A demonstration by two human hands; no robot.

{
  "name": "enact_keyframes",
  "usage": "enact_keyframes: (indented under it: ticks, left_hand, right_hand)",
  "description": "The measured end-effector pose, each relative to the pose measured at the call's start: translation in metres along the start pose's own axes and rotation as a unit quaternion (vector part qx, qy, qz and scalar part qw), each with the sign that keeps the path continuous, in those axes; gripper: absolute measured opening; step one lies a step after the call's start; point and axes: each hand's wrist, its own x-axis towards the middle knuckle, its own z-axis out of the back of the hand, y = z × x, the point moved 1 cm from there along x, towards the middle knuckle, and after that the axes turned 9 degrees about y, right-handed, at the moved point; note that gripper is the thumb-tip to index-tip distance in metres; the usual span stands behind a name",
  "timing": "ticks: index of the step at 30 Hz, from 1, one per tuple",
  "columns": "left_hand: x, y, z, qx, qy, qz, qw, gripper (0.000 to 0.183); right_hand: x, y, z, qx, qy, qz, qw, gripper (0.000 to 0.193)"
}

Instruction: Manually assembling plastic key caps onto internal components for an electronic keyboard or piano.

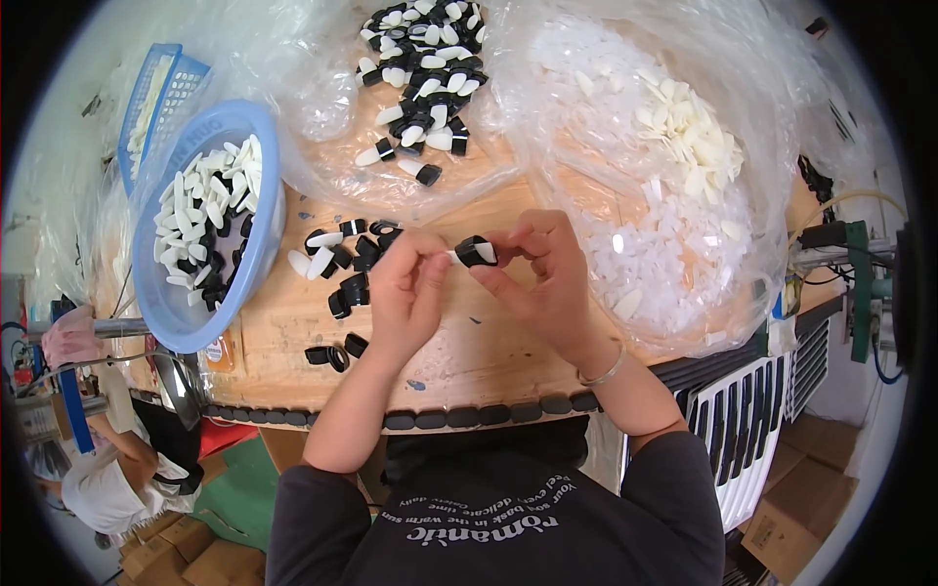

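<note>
Above the middle of the wooden table, my two hands meet at a short black band-like part (473,252) with a white oval tab showing at it. My left hand (408,293) pinches its left end, where a bit of white shows at the fingertips. From the other side, the thumb and fingers of my right hand (543,283) close around the black part's right end. Just left of my left hand lie several loose black parts (349,292), some with white tabs (320,262) in or beside them.
A blue basin (271,210) of white-and-black pieces stands at left, beside a blue basket (189,73). Assembled pieces (430,68) pile up at the back. Plastic sheeting on the right holds white tabs (689,137) and thin translucent pieces (664,273). Another person (122,469) is at lower left.
</note>
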Motion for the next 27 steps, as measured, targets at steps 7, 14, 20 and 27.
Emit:
enact_keyframes:
  ticks: [7,14,20,27]
  left_hand:
    - [0.000,-0.004,-0.009,0.101,0.036,-0.062,0.992,0.004]
    - [-0.002,-0.008,-0.017,0.012,0.009,-0.035,0.999,0.007]
    - [-0.006,-0.004,-0.008,-0.008,0.036,-0.067,0.997,0.013]
    - [-0.007,-0.006,-0.011,-0.106,0.026,0.032,0.993,0.018]
  right_hand:
    - [0.001,0.013,0.000,-0.225,-0.008,0.109,0.968,0.026]
    - [0.005,0.020,-0.002,-0.222,-0.005,0.154,0.963,0.024]
    - [0.004,0.021,-0.003,-0.267,0.004,0.219,0.939,0.024]
    - [0.001,0.020,-0.002,-0.293,0.002,0.213,0.932,0.022]
